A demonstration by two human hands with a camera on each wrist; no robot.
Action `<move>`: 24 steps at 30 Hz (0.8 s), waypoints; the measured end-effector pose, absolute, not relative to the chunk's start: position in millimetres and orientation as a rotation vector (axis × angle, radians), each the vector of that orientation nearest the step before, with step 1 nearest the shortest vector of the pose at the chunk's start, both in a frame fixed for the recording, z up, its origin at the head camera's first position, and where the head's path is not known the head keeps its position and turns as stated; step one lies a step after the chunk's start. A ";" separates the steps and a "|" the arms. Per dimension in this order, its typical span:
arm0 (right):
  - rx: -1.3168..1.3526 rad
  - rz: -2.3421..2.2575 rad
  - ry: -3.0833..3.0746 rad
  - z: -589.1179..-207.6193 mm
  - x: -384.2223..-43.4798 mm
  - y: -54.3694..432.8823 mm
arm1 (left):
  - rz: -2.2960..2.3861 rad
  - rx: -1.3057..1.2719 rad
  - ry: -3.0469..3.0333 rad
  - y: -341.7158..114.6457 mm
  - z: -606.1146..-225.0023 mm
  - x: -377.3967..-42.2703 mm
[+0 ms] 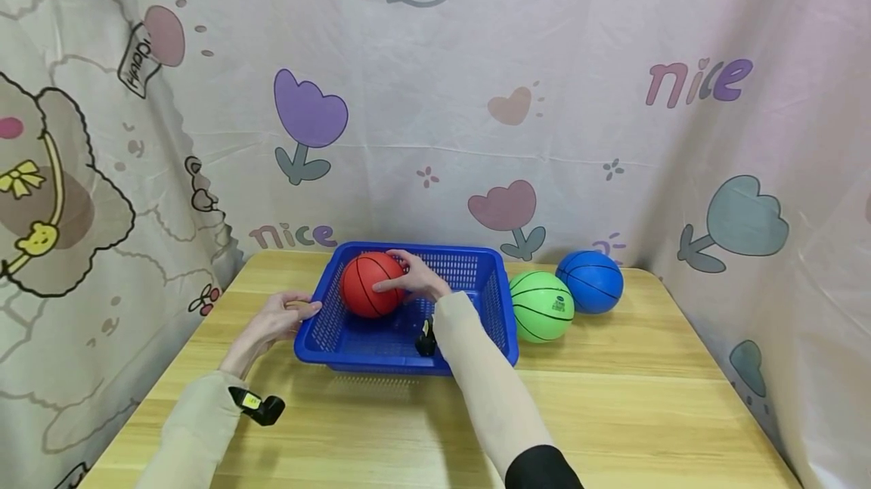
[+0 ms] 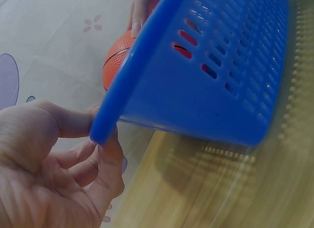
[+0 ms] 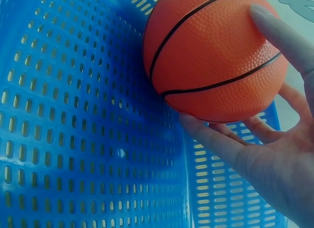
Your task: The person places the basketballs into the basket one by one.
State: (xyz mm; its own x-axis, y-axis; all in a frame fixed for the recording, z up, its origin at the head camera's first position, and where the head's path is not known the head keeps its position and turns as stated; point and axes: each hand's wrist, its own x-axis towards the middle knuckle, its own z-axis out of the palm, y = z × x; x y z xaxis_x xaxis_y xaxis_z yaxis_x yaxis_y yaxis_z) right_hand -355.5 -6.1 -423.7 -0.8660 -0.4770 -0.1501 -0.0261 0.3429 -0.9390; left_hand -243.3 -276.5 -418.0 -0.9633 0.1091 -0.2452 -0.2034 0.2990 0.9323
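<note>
Orange rubber, pebbled and slick-looking, is what the right hand [image 1: 416, 277] has to manage: the orange ball [image 1: 370, 284] sits inside the blue basket [image 1: 354, 341], against its left wall, toward the far edge of the tabletop [image 1: 612, 413]. The risk, as I judge it, is a roll or bounce out over the low rim, since the fingers are spread wide and only cup the ball from the side and below. The left hand [image 1: 279, 319] pinches the basket's left rim between thumb and curled fingers; a slip there could let the light basket slide on the smooth wood.
</note>
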 end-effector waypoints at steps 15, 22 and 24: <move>-0.447 -1.499 2.216 -418.7 -354.2 -5.4 | 1.730 -0.100 2.283 -277.3 -418.1 -244.4; -0.453 -1.453 2.197 -413.9 -354.3 -4.1 | 1.716 -0.102 2.289 -278.0 -417.8 -244.7; -0.448 -1.442 2.187 -413.4 -354.7 -3.5 | 1.714 -0.099 2.291 -277.9 -417.7 -244.7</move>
State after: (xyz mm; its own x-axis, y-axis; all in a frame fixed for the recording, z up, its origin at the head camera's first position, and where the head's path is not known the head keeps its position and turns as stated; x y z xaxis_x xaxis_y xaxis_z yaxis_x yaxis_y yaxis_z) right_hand -354.7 -3.5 -413.4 -0.8314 -0.5141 -0.2107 -0.0091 0.3917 -0.9201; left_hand -244.7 -277.9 -417.7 -0.9591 0.1101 -0.2607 -0.2189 0.2950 0.9301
